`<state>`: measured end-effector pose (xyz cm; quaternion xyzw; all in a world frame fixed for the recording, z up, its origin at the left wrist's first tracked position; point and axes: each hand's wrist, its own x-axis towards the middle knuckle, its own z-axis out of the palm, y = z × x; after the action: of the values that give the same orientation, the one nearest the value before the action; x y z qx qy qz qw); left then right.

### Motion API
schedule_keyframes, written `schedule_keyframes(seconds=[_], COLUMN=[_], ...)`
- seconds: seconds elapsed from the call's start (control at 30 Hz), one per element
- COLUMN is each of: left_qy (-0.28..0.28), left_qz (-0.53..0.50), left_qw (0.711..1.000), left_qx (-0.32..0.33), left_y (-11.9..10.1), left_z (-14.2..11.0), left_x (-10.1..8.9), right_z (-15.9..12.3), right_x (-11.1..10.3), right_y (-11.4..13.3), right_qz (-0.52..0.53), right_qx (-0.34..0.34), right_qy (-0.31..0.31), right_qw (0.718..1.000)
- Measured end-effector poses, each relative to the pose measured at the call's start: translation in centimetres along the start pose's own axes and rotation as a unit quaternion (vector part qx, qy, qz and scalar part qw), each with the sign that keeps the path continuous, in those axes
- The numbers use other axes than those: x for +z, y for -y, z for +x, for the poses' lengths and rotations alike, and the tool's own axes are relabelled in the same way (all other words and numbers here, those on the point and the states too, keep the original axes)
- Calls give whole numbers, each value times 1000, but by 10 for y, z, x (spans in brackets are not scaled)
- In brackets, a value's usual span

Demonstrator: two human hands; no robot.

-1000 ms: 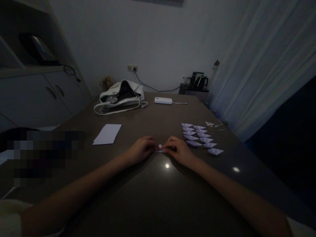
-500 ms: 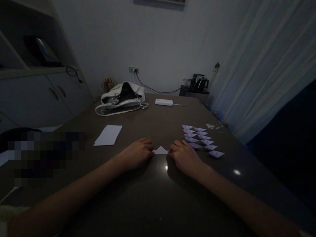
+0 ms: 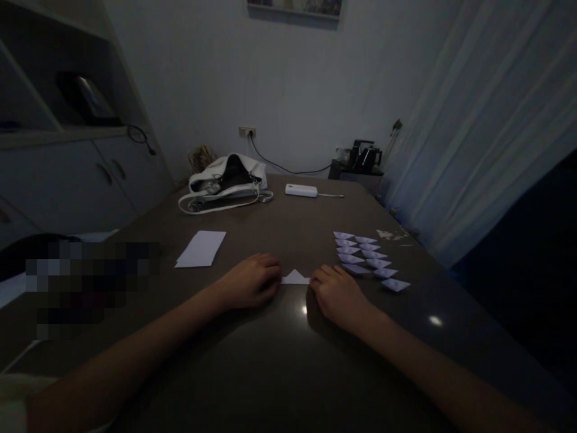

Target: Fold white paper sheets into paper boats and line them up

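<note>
Folded paper (image 3: 296, 278): on the table (image 3: 288, 367), well in from its far edge
Left hand (image 3: 255, 280): narrow, holding one end
Right hand (image 3: 339, 296): likewise, opposite end
Folding: likely flattening — next calls for even pressure

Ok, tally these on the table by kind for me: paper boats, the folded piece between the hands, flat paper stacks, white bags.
Paper boats: 11
Folded piece: 1
Flat paper stack: 1
White bag: 1
Total: 14
</note>
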<state>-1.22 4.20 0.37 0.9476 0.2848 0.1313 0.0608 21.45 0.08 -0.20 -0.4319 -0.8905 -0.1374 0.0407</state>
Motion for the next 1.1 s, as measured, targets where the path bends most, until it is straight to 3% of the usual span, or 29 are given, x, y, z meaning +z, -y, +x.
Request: schedule_keyframes(seconds=[0.17,0.4,0.5,0.6,0.77,0.87,0.97,1.1], left_qy=[-50,-58,-71,-83,-54,-42,-31,-43], left_qz=[-84,-15,-38,-150,-403,-483,-497,-487], left_qw=[994,998,996,980,900,857,848,851], left_qx=[-57,-35,-50,-100,-157,-174,-182,-192], left_y=[5,1,-6,-14,-23,-26,-28,-28], left_z=[4,7,8,8,10,10,10,11], left_x=[20,27,24,22,20,20,22,26], right_z=[0,4,6,10,13,12,12,12], right_x=[2,17,22,25,25,22,20,18], right_y=[-8,-16,-17,-18,-17,-13,-8,-3], right_qz=[109,264,373,473,612,676,702,705], right_qx=[52,86,123,150,157,171,182,197], right_qy=[-32,-94,-96,-95,-91,-69,-64,-92], right_qw=[992,956,915,863,770,714,686,675])
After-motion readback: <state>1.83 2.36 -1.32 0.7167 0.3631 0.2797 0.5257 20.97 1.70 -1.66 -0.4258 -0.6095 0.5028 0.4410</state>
